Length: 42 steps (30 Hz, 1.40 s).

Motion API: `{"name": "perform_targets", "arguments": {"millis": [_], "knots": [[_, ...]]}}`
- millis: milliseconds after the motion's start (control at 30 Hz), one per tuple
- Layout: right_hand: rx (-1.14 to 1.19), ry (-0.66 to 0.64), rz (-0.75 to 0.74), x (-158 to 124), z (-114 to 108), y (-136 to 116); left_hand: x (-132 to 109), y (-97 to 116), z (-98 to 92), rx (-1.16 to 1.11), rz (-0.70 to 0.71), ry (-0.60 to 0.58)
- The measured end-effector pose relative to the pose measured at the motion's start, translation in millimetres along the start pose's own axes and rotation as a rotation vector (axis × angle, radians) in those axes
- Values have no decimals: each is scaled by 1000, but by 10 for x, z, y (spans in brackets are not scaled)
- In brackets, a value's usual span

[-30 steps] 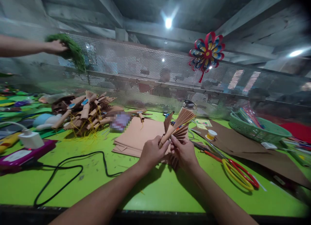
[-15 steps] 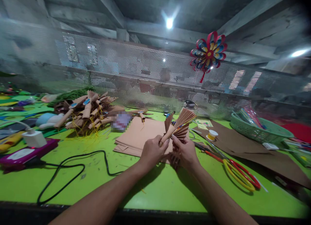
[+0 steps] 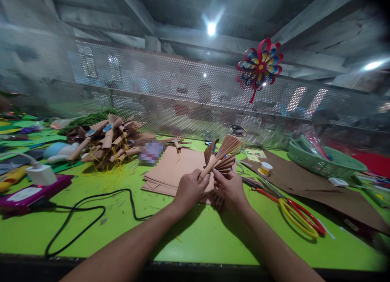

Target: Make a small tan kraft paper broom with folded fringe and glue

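Note:
Between my hands is a brown paper figure (image 3: 210,165) with a rolled body and pleated, fan-like wings and tail. My left hand (image 3: 191,189) is closed around the rolled end. With thumb and fingers, my right hand (image 3: 230,188) pinches the pleated paper at the figure's right side, close to the roll. Below the hands lies a stack of brown paper sheets (image 3: 170,168). Several similar brown paper figures (image 3: 112,137) with blue patches and yellow strings are heaped to the left. One more paper figure (image 3: 176,142) rests at the stack's back edge.
Red-and-yellow-handled scissors (image 3: 297,219) lie at the right, near a white spool (image 3: 265,168) and dark brown paper (image 3: 307,188). Further right stands a green basket (image 3: 329,162). A purple power strip (image 3: 33,194) and black cable (image 3: 103,209) occupy the left. Behind rises a perforated metal screen (image 3: 152,83).
The paper figure has turned slightly in my hands, and its right wing's pleats sit a little differently. Both hands keep their grip; the view has shifted slightly.

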State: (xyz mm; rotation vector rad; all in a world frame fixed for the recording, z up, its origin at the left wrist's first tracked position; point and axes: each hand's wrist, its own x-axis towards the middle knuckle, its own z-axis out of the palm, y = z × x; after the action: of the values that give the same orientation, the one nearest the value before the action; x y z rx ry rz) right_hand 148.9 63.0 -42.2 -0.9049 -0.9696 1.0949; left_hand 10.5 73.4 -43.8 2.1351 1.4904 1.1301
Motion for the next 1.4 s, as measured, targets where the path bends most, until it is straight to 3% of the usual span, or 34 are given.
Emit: {"name": "perform_targets", "arguments": {"millis": [1400], "knots": [[-23,29,-19,6,33,-17,-1,21,-22,6,5,4]]}}
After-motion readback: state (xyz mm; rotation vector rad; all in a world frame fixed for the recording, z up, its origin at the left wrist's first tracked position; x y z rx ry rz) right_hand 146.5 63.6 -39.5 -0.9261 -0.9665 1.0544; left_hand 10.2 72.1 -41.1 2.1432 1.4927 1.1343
